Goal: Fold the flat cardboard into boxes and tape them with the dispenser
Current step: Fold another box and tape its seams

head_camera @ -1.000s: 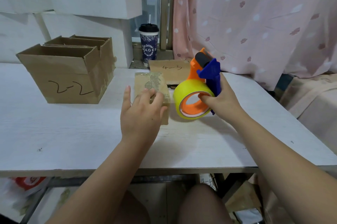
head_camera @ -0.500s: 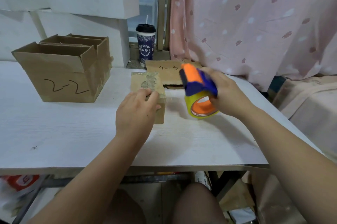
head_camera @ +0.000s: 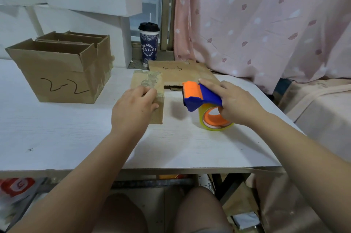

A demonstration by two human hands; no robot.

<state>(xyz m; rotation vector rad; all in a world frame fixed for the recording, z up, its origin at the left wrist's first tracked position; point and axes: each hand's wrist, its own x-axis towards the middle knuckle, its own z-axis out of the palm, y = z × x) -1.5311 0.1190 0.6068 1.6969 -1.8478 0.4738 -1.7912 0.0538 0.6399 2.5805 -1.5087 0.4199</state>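
Flat cardboard [head_camera: 178, 75] lies at 1 o'clock on the table [head_camera: 57, 134]. The left hand [head_camera: 133, 109], palm down, curls over the near end of the small box [head_camera: 148, 80], holding it. At 3 o'clock from it, apart, the right hand [head_camera: 241, 103] grips the tape dispenser [head_camera: 205, 96], forefinger stretched along it.

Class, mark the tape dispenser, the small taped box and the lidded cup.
tape dispenser [head_camera: 206, 98], head view, blue handle.
small taped box [head_camera: 150, 80], head view, taped top face.
lidded cup [head_camera: 149, 48], head view, printed side.

Dispenser [head_camera: 201, 96] orange-blue, tape roll [head_camera: 216, 118] yellow; curtain [head_camera: 266, 23] pink, leaf-patterned.
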